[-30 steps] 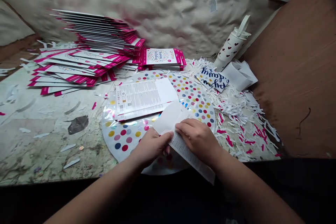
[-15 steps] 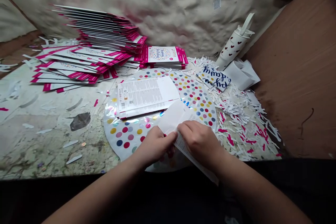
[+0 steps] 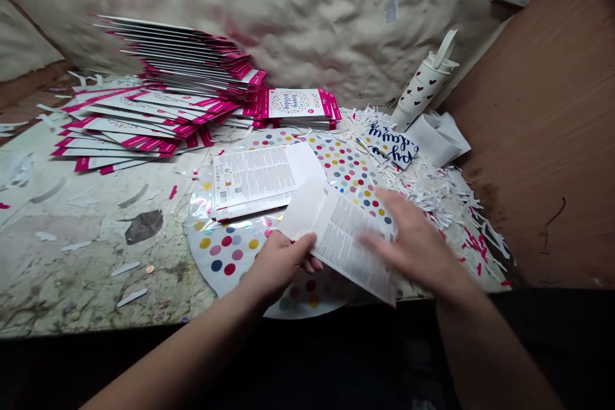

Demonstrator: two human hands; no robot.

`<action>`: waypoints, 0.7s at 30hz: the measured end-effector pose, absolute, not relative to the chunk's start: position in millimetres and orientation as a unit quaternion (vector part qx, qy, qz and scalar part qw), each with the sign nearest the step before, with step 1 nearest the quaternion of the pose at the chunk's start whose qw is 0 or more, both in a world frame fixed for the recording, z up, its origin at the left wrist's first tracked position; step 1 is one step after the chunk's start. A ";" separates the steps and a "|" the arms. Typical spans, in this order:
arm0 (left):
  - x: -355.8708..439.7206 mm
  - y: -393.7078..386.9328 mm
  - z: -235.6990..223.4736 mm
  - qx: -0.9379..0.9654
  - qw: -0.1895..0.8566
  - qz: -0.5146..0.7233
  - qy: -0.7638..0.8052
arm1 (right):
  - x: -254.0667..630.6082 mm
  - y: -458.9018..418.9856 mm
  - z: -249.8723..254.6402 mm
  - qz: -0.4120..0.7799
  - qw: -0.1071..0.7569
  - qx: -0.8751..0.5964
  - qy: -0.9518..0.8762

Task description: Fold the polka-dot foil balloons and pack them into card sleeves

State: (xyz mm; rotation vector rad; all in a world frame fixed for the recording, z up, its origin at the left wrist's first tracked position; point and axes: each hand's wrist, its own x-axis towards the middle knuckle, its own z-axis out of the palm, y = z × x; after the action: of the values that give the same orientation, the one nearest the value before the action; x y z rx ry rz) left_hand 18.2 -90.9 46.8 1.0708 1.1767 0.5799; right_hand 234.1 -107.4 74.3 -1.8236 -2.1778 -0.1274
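Note:
My left hand (image 3: 288,259) pinches the left side of a flat printed packet (image 3: 346,237), thumb on top. Small grey text covers much of its face, and its left part is plain white. Over the packet's right end, my right hand (image 3: 413,237) is blurred by motion, its thumb and fingers spread; whether it touches the packet I cannot tell. Behind lies a small pile of similar packets (image 3: 259,170), text side up. All of this rests on or above a round foil balloon (image 3: 230,243) with coloured dots, partly hidden by my hands.
Magenta-and-white packets (image 3: 187,57) rise in a leaning stack at back left, more fanned out below. A shorter stack (image 3: 295,102) stands beside it. A white tumbler with hearts (image 3: 423,90), a lettered foil piece (image 3: 391,144), crumpled white paper (image 3: 439,138) and paper shreds (image 3: 442,205) occupy the right.
My right hand has let go of the packet's middle and moved right, opening its fingers. More of the printed face shows now. The left hand keeps its hold.

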 end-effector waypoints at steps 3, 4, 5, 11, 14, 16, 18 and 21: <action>16.9 -91.7 56.5 0.571 0.639 0.262 0.443 | 194.5 -125.0 69.0 -0.016 0.196 -0.535 -0.822; 12.3 -89.3 60.4 0.626 0.580 0.289 0.434 | 189.7 -126.6 69.0 -0.030 0.230 -0.531 -0.815; 5.9 -85.4 64.3 0.678 0.488 0.332 0.438 | 189.7 -126.2 70.0 -0.040 0.272 -0.526 -0.805; -38.7 -62.2 66.3 0.891 0.024 0.356 0.281 | 217.1 -115.8 64.3 -0.004 0.404 -0.411 -0.817; -46.4 -73.8 39.8 0.939 0.029 0.264 0.220 | 210.3 -125.3 36.9 -0.023 0.324 -0.372 -0.869; -45.6 -87.0 18.4 0.945 0.043 0.237 0.219 | 202.4 -136.6 17.7 -0.044 0.265 -0.352 -0.897; -42.3 -98.1 2.6 0.952 0.074 0.202 0.219 | 195.9 -148.2 4.9 -0.058 0.226 -0.366 -0.901; -36.0 -102.9 -4.0 0.962 0.112 0.137 0.206 | 190.3 -160.3 1.6 -0.067 0.190 -0.415 -0.887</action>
State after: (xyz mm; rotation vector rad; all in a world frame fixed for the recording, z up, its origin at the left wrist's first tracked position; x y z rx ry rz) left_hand -36.0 -102.9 -4.0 2.8261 0.6044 0.4029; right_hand 190.3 -160.3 1.6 -1.1675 -2.4934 -0.1893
